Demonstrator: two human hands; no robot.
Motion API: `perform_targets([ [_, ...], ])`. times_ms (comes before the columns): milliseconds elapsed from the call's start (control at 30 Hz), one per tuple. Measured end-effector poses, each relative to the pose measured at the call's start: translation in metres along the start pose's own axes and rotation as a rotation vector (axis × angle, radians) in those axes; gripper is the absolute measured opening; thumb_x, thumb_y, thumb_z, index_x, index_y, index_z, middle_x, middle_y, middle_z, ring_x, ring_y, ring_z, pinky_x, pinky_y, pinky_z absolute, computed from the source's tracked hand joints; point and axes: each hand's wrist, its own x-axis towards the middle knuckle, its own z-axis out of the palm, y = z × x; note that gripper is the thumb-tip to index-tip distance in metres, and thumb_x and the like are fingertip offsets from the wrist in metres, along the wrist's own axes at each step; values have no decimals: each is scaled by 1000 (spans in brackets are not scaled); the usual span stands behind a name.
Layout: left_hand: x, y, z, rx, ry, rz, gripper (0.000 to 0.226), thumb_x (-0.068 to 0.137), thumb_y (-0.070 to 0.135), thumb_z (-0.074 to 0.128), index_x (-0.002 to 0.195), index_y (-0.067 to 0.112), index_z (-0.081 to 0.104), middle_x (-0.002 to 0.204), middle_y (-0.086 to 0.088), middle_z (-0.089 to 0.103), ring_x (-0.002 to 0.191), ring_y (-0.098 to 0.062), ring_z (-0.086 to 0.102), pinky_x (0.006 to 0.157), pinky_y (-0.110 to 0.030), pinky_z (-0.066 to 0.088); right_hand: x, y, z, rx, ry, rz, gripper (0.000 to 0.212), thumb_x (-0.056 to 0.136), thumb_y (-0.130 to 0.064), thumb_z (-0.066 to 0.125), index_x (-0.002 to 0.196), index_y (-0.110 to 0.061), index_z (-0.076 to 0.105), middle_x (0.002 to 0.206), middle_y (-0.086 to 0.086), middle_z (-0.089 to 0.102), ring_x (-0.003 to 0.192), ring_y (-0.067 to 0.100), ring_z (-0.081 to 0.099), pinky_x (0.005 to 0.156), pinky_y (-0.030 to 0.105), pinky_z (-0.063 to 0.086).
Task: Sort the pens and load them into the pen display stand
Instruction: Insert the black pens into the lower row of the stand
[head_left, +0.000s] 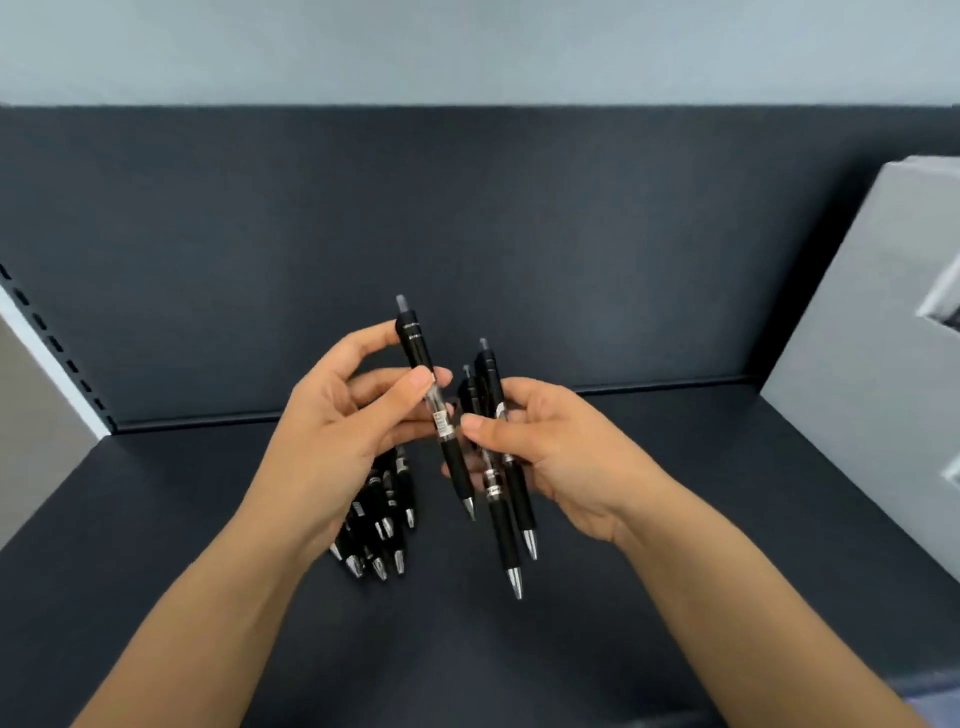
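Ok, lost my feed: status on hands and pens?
Left hand pinches one pen. Right hand grips several pens. More pens bunched under left hand. Grey box off right.

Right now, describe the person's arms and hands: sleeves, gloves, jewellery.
The left hand and right hand wear no gloves or rings. Both forearms are bare to the picture's edge: no sleeve, watch or bracelet shows. Nails look short and unpainted.

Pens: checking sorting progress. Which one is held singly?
The pen pinched in the left hand, reaching highest; others are bunched in the right hand or under the left.
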Motion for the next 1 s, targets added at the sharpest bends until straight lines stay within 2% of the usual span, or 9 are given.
perform_targets([
  [133, -11, 10, 45, 23, -34, 18, 36, 83, 16, 62, 118, 18, 60, 94, -8, 74, 76, -17, 70, 67, -24, 56, -39, -10, -33, -88, 120, -28, 18, 98, -22, 52, 115, -17, 54, 83, 2, 65, 56, 19, 62, 54, 34, 57],
  [233, -14, 18, 85, 58, -41, 38, 30, 80, 20, 64, 110, 17, 65, 92, -7, 74, 73, -15, 67, 64, -23, 56, -67, -16, -63, -235, 214, -103, 17, 101, -31, 44, 114, -30, 54, 76, -4, 62, 49, 13, 50, 45, 24, 44],
  [300, -16, 22, 116, 69, -68, 62, 28, 74, 24, 67, 101, 16, 69, 90, -9, 73, 70, -15, 67, 63, -23, 56, -88, -19, -86, -223, 243, -109, 18, 102, -32, 41, 113, -31, 55, 75, -5, 62, 49, 11, 46, 44, 22, 39],
  [400, -23, 24, 167, 57, -117, 92, 23, 73, 24, 69, 94, 16, 72, 88, -10, 73, 70, -16, 66, 62, -25, 56, -122, -22, -123, -169, 277, -103, 17, 102, -25, 41, 109, -21, 56, 80, -3, 64, 52, 12, 49, 47, 23, 41],
  [500, -33, 18, 228, 65, -158, 104, 20, 77, 20, 69, 96, 14, 71, 85, -6, 73, 71, -16, 68, 63, -27, 57, -164, -28, -172, -124, 314, -93, 19, 101, -15, 43, 113, -12, 57, 83, -1, 67, 54, 12, 51, 50, 23, 44],
  [667, -47, 1, 306, 72, -175, 118, 13, 83, 11, 68, 96, 13, 70, 80, 0, 73, 69, -16, 67, 64, -33, 59, -216, -37, -244, -11, 280, -120, 22, 96, -6, 50, 114, -7, 62, 87, 4, 68, 66, 15, 57, 60, 27, 52],
  [867, -57, -21, 358, 74, -88, 98, 12, 80, 12, 70, 91, 16, 71, 78, -1, 72, 67, -16, 66, 63, -31, 59, -248, -31, -308, 89, 327, -163, 21, 83, -6, 64, 102, -6, 71, 92, 10, 64, 71, 16, 60, 67, 32, 59],
  [1000, -57, -31, 378, 76, 26, 128, 15, 80, 12, 71, 94, 14, 71, 84, -8, 72, 72, -21, 70, 68, -32, 59, -253, -24, -329, 149, 431, -235, 39, 67, -12, 71, 106, -6, 70, 97, 15, 65, 74, 18, 65, 74, 39, 60],
])
